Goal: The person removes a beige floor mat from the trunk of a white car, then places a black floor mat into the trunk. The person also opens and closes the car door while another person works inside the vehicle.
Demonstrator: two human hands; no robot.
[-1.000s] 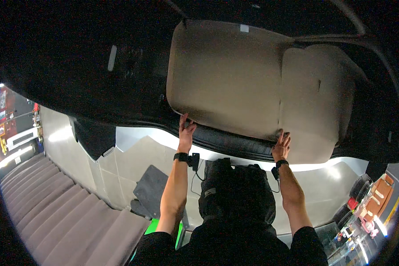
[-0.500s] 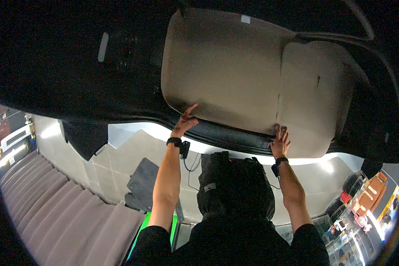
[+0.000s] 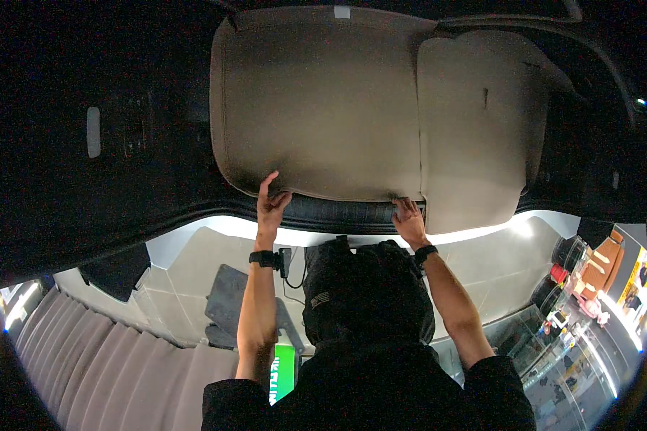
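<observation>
A large tan car mat lies inside the dark car interior, with a seam dividing it from a tan right-hand panel. My left hand is at the mat's near edge by its left corner, index finger stretched out and the others loosely bent. Just left of the seam, my right hand rests its spread, bent fingers on the near edge; whether they grip it is hard to see. Beneath both hands runs a black ribbed sill. Each wrist carries a black strap; the left one has a small device on it.
A light car body edge curves below the sill. Behind me are a grey pleated cover, a dark grey flat panel and a green sign. Glass display cases stand at the right, near a brown seat.
The view has shifted, so the mat appears farther left and higher. My right hand has moved left from the right panel beside the seam to the larger section's near edge. My left hand stays near the corner.
</observation>
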